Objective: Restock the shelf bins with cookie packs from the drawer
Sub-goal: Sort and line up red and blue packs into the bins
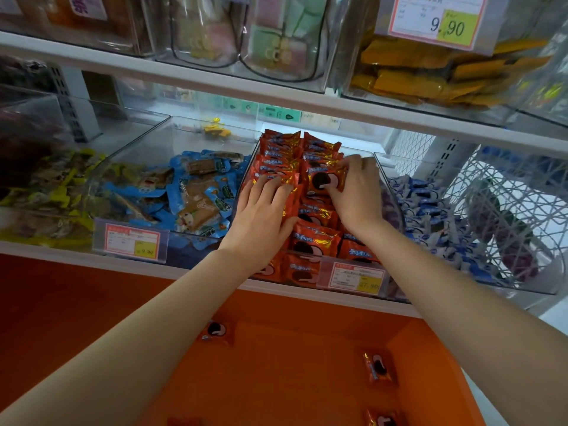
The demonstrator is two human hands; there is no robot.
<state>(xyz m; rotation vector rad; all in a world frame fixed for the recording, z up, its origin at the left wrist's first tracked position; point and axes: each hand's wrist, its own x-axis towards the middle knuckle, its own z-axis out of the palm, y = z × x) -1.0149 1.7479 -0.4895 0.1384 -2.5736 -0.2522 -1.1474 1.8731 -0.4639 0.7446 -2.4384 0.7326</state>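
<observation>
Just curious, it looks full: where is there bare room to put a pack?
Free: the drawer floor between a few scattered packs; the back of the blue-snack bin, around a yellow item. Crowded: the red cookie bin under the left hand and right hand.

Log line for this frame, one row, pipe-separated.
phase: restocking | left grip: flat on stacked packs | right grip: pinching cookie pack in clear bin | drawer: few loose packs inside
</observation>
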